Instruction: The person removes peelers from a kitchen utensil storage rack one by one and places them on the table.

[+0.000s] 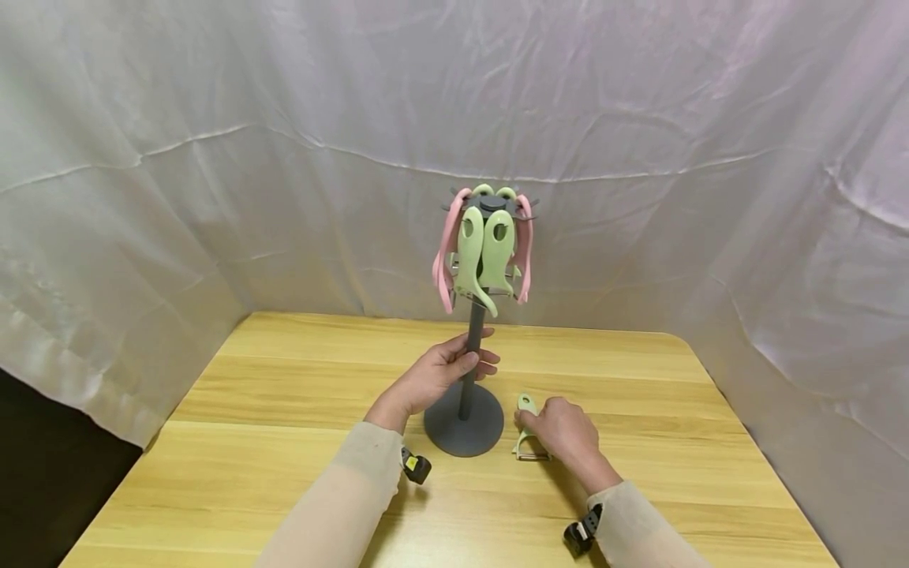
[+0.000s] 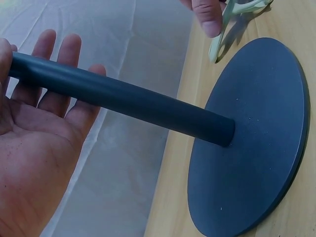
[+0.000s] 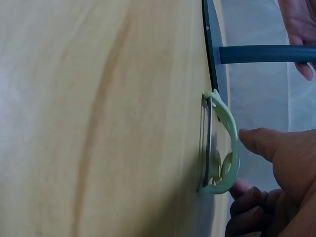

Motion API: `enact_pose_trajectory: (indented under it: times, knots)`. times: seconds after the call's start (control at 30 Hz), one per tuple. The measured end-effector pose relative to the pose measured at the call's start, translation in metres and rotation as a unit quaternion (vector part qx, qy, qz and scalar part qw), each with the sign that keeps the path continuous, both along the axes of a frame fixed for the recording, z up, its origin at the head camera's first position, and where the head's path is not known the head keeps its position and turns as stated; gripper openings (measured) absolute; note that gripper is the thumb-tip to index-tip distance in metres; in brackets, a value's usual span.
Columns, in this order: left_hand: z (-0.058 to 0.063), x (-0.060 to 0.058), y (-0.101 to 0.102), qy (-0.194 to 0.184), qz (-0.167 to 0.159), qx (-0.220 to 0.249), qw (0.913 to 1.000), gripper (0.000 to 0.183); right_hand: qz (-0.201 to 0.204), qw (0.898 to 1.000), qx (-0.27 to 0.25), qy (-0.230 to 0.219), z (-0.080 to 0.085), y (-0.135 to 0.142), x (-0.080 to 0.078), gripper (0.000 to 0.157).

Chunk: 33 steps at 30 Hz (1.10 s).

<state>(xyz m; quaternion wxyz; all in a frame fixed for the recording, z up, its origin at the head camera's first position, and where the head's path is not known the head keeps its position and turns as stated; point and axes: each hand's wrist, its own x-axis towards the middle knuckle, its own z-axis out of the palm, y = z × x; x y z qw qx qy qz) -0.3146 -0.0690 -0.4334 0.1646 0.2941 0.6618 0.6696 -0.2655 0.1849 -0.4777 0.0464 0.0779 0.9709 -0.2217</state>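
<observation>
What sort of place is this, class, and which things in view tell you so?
Probably a makeshift filming or recording booth: pale fabric curtains hang behind and on both sides of a wood-grain table, and the person at it wears black wrist cameras.

The stand [image 1: 476,319] in front of you is dark grey and upright, its round flat base [image 1: 465,439] on the tabletop [image 1: 270,394]; your left hand [image 1: 435,372] holds its pole. Around its hooked top hang peelers: two pale green ones [image 1: 498,251] facing you, pink ones [image 1: 448,241] at both sides, two green handle ends [image 1: 483,189] behind. Just right of the base, your right hand [image 1: 566,430] pinches a loose green peeler [image 1: 525,403] by its handle, holed end pointing away, metal blade towards you.
</observation>
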Motion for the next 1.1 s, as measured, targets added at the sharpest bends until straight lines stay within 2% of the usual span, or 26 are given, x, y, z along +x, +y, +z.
enact_pose_trajectory:
  times: [0.23, 0.43, 0.67, 0.9, 1.1]
  knots:
    - [0.000, 0.001, 0.000, 0.003, -0.003, 0.003, 1.0000, 0.049, -0.003, 1.000, -0.006, 0.011, 0.008, 0.002, 0.000, 0.048]
    - [0.000, 0.001, 0.000, -0.002, 0.000, 0.000, 1.0000, 0.048, 0.006, 0.997, -0.033, 0.067, 0.020, 0.001, 0.000, 0.039]
    - [-0.001, -0.001, 0.001, -0.003, 0.001, 0.003, 1.0000, 0.047, 0.006, 0.990, -0.072, 0.122, 0.036, -0.004, 0.000, 0.033]
    - [-0.001, -0.001, 0.001, 0.003, 0.003, -0.002, 1.0000, 0.047, 0.012, 0.982, -0.113, 0.153, 0.050, -0.010, 0.005, 0.031]
    - [-0.002, -0.001, 0.000, 0.000, 0.003, -0.006, 1.0000, 0.047, 0.026, 0.969, -0.141, 0.201, 0.067, -0.016, 0.009, 0.026]
